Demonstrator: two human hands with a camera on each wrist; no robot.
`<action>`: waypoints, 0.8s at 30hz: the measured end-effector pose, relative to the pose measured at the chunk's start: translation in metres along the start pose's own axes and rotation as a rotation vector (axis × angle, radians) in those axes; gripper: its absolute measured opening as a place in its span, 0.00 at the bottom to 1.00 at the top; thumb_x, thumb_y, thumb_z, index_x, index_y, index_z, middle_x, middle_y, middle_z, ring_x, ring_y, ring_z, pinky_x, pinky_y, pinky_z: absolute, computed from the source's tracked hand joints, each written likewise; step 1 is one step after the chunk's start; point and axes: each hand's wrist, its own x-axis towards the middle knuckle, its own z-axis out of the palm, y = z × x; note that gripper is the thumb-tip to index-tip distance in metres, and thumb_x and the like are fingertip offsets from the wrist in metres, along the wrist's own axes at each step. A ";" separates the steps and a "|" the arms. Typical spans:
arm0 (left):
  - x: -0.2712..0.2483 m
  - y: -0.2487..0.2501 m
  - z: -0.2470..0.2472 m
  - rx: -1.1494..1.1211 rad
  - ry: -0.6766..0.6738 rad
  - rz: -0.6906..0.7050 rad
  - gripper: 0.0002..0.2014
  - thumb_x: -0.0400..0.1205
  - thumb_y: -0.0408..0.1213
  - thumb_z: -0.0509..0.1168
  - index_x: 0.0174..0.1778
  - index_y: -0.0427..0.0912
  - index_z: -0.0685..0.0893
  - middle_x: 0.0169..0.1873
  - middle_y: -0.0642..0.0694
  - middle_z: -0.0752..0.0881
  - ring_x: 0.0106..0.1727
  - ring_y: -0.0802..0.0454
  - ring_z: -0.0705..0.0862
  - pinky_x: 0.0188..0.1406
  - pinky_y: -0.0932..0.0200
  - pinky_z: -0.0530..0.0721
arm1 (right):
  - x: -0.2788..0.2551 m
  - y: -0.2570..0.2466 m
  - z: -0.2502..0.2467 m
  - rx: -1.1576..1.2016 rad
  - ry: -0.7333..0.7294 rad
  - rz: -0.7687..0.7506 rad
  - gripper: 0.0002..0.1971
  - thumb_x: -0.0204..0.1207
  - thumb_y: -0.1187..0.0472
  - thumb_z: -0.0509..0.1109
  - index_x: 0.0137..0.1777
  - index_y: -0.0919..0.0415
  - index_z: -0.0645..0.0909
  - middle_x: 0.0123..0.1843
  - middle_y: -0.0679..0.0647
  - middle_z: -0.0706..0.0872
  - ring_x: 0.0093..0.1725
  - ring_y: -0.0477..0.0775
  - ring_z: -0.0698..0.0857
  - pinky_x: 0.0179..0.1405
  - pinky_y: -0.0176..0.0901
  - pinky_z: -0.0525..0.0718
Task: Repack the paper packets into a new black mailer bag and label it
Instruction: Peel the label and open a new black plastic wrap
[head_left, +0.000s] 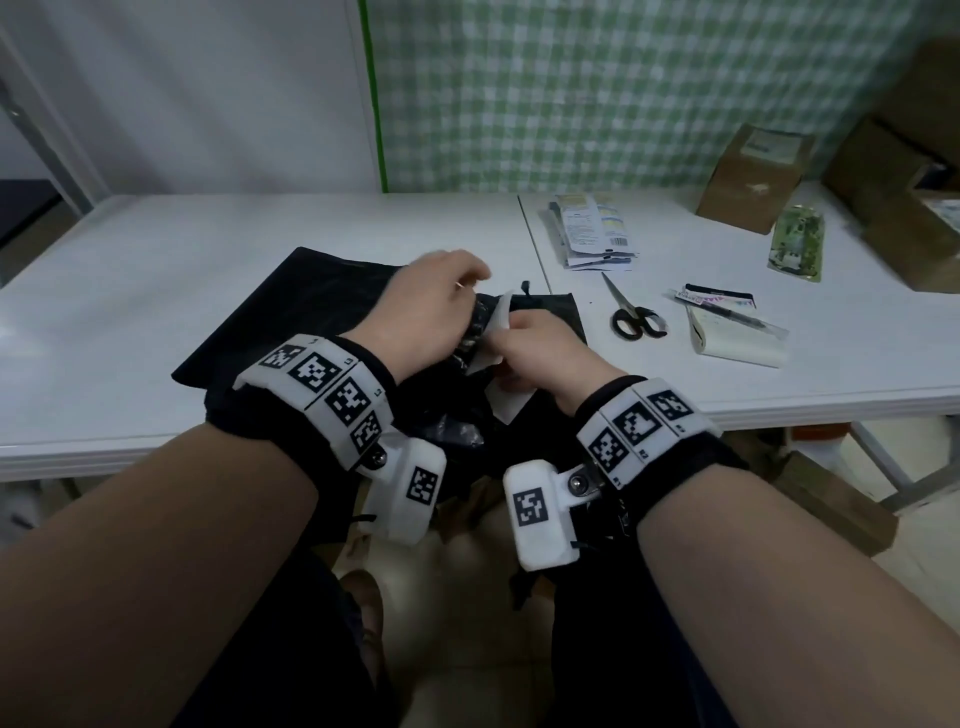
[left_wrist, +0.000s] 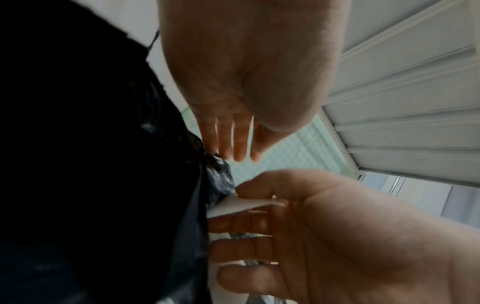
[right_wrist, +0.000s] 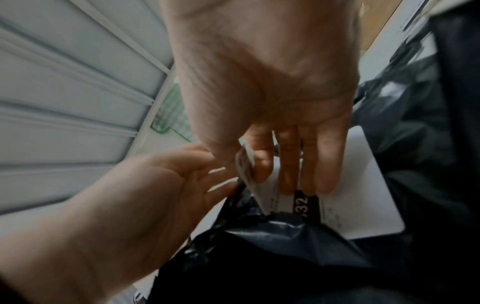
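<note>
A crumpled black mailer bag (head_left: 470, 338) is held up at the table's near edge, with a white printed label (head_left: 497, 318) stuck to it. My right hand (head_left: 535, 348) pinches the label's edge between thumb and fingers; the right wrist view shows the label (right_wrist: 363, 195) with my right hand (right_wrist: 262, 164) on it. My left hand (head_left: 441, 296) lies on the bag with straight fingers, and the fingertips (left_wrist: 233, 148) touch the crumpled bag (left_wrist: 218, 176). A flat black mailer bag (head_left: 291, 312) lies on the table beneath. The paper packets (head_left: 592, 228) are stacked at the back right.
Scissors (head_left: 634, 317), a pen on a notepad (head_left: 737, 332) and a green packet (head_left: 797, 241) lie to the right on the white table (head_left: 156, 260). Cardboard boxes (head_left: 753, 176) stand at the far right.
</note>
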 end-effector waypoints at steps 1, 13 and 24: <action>-0.004 0.003 0.003 -0.041 -0.082 0.016 0.19 0.80 0.27 0.56 0.67 0.40 0.79 0.66 0.41 0.81 0.69 0.46 0.76 0.68 0.60 0.68 | 0.002 0.002 0.005 -0.051 -0.001 -0.005 0.14 0.77 0.58 0.61 0.38 0.66 0.84 0.44 0.65 0.90 0.41 0.63 0.87 0.44 0.53 0.88; -0.023 -0.040 0.046 0.131 -0.664 -0.126 0.47 0.77 0.41 0.62 0.82 0.43 0.34 0.84 0.44 0.44 0.84 0.54 0.40 0.83 0.45 0.38 | 0.007 0.019 0.018 -0.008 -0.143 0.221 0.14 0.75 0.64 0.68 0.58 0.67 0.83 0.52 0.62 0.87 0.43 0.57 0.86 0.46 0.49 0.86; -0.025 -0.053 0.057 0.454 -0.703 -0.024 0.70 0.57 0.72 0.71 0.81 0.42 0.32 0.82 0.49 0.34 0.82 0.51 0.32 0.81 0.42 0.37 | 0.012 0.022 0.016 -0.091 -0.139 0.280 0.13 0.78 0.62 0.68 0.33 0.61 0.71 0.30 0.55 0.76 0.26 0.52 0.74 0.28 0.40 0.73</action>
